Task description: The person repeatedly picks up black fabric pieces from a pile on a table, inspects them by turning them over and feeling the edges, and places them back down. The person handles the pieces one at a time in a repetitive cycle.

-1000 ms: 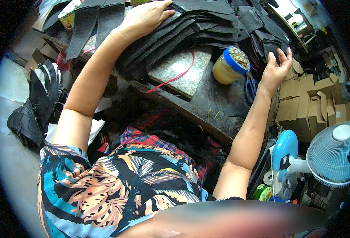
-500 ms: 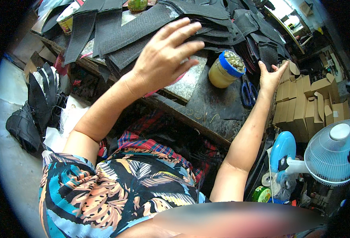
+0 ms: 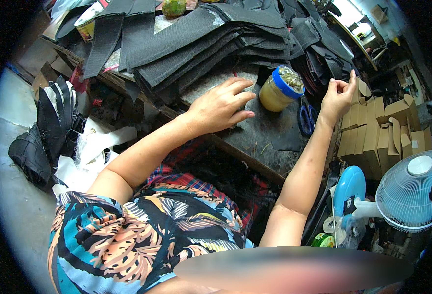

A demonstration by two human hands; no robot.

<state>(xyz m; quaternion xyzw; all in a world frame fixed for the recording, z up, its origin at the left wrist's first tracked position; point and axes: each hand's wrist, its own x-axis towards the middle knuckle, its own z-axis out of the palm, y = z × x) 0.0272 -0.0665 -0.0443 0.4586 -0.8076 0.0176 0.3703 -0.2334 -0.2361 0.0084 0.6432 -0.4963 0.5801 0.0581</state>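
My left hand point(image 3: 221, 105) hovers over the near edge of the workbench, palm down, with fingers stretched and nothing in them. Just right of it stands a clear jar point(image 3: 273, 93) with a blue rim, holding a yellowish paste crusted on top. My right hand point(image 3: 338, 101) is raised by the bench's right side, near a pile of black pieces point(image 3: 326, 54); its thumb and fingers are apart and I see nothing held. Blue-handled scissors point(image 3: 306, 119) lie between the jar and my right wrist. Beyond my left hand spread overlapping stacks of black fabric strips point(image 3: 191, 44).
Open brown cardboard boxes point(image 3: 372, 132) are packed to the right of the bench. A blue and white fan point(image 3: 407, 188) stands in front of them. Black cut pieces point(image 3: 35, 152) and white cloth point(image 3: 91, 152) lie at the left. A tin point(image 3: 85, 27) sits on the bench's far left.
My left hand has come down and toward me, from over the black strips to the bench edge. My right hand has shifted slightly right, its fingers less spread.
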